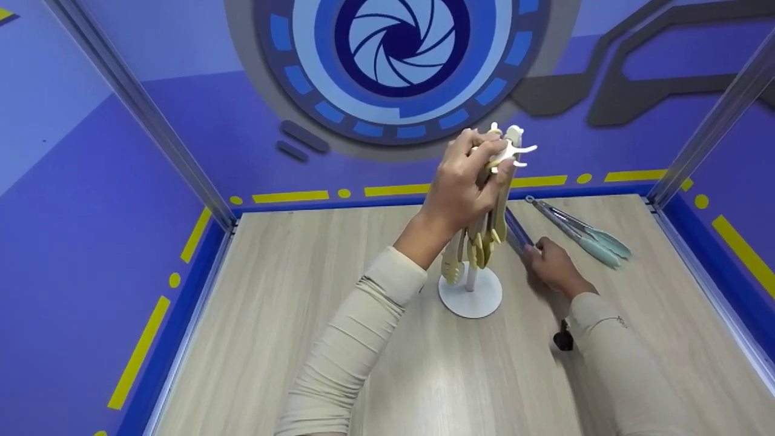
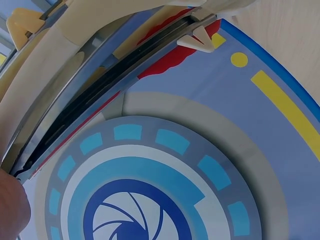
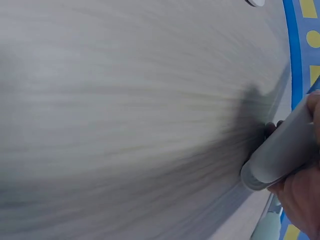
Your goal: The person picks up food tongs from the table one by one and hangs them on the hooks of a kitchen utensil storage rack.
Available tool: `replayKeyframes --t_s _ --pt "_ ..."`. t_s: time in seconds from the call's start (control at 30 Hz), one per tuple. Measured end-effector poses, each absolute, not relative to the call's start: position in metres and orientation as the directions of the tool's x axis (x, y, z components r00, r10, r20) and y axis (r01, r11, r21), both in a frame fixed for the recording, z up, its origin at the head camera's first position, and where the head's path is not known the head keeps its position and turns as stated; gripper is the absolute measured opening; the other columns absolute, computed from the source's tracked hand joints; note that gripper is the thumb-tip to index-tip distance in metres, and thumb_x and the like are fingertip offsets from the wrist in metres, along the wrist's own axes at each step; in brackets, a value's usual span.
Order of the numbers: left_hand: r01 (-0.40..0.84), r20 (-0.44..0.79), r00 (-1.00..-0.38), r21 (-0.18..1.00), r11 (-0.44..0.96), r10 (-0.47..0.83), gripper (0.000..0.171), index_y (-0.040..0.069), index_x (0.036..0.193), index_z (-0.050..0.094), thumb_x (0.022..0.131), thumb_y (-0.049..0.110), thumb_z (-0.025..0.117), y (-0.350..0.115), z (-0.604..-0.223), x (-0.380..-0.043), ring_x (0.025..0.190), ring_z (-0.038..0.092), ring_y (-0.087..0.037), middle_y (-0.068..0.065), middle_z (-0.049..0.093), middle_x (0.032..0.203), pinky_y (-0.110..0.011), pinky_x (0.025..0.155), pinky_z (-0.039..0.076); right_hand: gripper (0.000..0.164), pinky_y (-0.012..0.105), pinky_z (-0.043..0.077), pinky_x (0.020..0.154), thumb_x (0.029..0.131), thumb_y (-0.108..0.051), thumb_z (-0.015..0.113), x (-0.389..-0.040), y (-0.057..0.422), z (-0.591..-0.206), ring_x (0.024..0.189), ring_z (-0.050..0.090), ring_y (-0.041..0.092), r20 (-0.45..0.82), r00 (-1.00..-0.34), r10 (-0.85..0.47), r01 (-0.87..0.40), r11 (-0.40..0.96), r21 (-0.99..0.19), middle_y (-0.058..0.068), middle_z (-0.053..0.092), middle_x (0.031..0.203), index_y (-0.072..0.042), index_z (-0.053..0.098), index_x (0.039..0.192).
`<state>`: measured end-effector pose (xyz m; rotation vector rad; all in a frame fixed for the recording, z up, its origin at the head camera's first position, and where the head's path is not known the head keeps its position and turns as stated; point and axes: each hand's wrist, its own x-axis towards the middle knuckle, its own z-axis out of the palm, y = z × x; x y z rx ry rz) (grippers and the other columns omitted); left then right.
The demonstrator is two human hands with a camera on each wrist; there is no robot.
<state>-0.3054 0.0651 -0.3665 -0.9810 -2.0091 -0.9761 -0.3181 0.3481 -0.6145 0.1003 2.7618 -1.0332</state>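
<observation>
My left hand point(image 1: 463, 175) is raised at the top of a white hook stand point(image 1: 513, 148), its fingers curled round the upper ends of several beige-tipped tongs point(image 1: 482, 248) that hang there. Close up in the left wrist view, these tongs point(image 2: 75, 95) show metal arms, and red scalloped edges lie among them. Low on the right, my right hand point(image 1: 554, 266) grips a long, narrow, dark blue thing point(image 1: 519, 230). Its rounded grey end point(image 3: 282, 155) sticks out of the fist in the right wrist view; its kind I cannot tell.
Another pair of tongs point(image 1: 584, 233), metal with pale turquoise heads, lies on the wooden table point(image 1: 303, 272) at the back right. The stand's round white base point(image 1: 470, 307) is on the table. Blue printed panels point(image 1: 200, 121) enclose the back and sides.
</observation>
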Motion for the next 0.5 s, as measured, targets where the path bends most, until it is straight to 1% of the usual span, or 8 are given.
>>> replayKeyframes --t_s 0.07,0.13,0.2,0.23,0.3,0.37,0.43,0.5 --pt "0.843 0.816 -0.477 0.318 0.434 0.327 0.032 0.008 0.127 0.074 0.105 0.029 0.064 0.065 -0.367 -0.306 0.121 0.063 -0.026 -0.012 0.066 0.126 -0.024 0.112 0.049 0.061 0.055 0.052 0.094 0.115 -0.046 0.035 -0.314 0.349 -0.616 0.111 0.059 0.04 -0.15 -0.989 0.007 0.104 0.752 -0.651 0.03 0.06 0.126 0.01 0.048 0.137" --pt "0.842 0.816 -0.477 0.318 0.435 0.328 0.032 0.008 0.127 0.074 0.105 0.029 0.063 0.065 -0.368 -0.307 0.12 0.063 -0.026 -0.012 0.065 0.126 -0.025 0.111 0.05 0.059 0.048 0.05 0.085 0.115 -0.045 0.036 -0.311 0.351 -0.616 0.104 0.058 0.036 -0.102 -0.995 0.021 0.083 0.744 -0.663 0.027 0.06 0.118 0.009 0.051 0.133" --pt "0.84 0.814 -0.48 0.321 0.437 0.326 0.032 0.009 0.127 0.074 0.104 0.029 0.062 0.065 -0.368 -0.307 0.12 0.063 -0.025 -0.012 0.065 0.125 -0.024 0.11 0.05 0.057 0.043 0.047 0.084 0.115 -0.046 0.036 -0.308 0.353 -0.615 0.101 0.056 0.034 -0.061 -0.998 0.032 0.065 0.732 -0.678 0.023 0.06 0.114 0.007 0.052 0.131" --pt "0.84 0.815 -0.48 0.321 0.437 0.324 0.032 0.009 0.127 0.074 0.104 0.028 0.063 0.065 -0.368 -0.307 0.119 0.063 -0.026 -0.012 0.065 0.125 -0.025 0.11 0.05 0.057 0.044 0.047 0.084 0.115 -0.046 0.037 -0.307 0.354 -0.614 0.101 0.056 0.034 -0.041 -0.998 0.036 0.055 0.725 -0.686 0.023 0.06 0.114 0.006 0.053 0.131" --pt "0.839 0.816 -0.481 0.322 0.439 0.321 0.032 0.009 0.126 0.074 0.104 0.028 0.062 0.065 -0.368 -0.306 0.119 0.063 -0.026 -0.012 0.065 0.125 -0.025 0.11 0.05 0.057 0.049 0.049 0.088 0.114 -0.046 0.038 -0.305 0.356 -0.612 0.104 0.058 0.037 -0.001 -0.999 0.046 0.033 0.712 -0.701 0.025 0.061 0.116 0.006 0.054 0.13" --pt "0.84 0.819 -0.478 0.318 0.44 0.319 0.031 0.009 0.126 0.074 0.104 0.028 0.062 0.065 -0.367 -0.306 0.118 0.063 -0.026 -0.012 0.065 0.125 -0.025 0.11 0.05 0.057 0.057 0.049 0.095 0.114 -0.046 0.038 -0.303 0.356 -0.608 0.11 0.059 0.041 0.034 -0.998 0.059 0.017 0.699 -0.715 0.028 0.062 0.12 0.006 0.054 0.131" --pt "0.839 0.82 -0.476 0.315 0.443 0.318 0.031 0.009 0.125 0.074 0.104 0.028 0.062 0.065 -0.366 -0.306 0.118 0.063 -0.026 -0.012 0.065 0.124 -0.025 0.11 0.05 0.057 0.065 0.046 0.103 0.115 -0.044 0.039 -0.301 0.355 -0.603 0.117 0.058 0.046 0.076 -0.994 0.075 -0.004 0.688 -0.726 0.032 0.061 0.126 0.008 0.053 0.133" --pt "0.839 0.821 -0.476 0.316 0.443 0.316 0.031 0.008 0.125 0.074 0.104 0.028 0.062 0.065 -0.366 -0.307 0.118 0.063 -0.025 -0.012 0.065 0.124 -0.026 0.11 0.05 0.056 0.069 0.042 0.11 0.115 -0.042 0.041 -0.3 0.353 -0.599 0.125 0.057 0.051 0.126 -0.988 0.09 -0.031 0.682 -0.73 0.035 0.06 0.131 0.009 0.053 0.133"
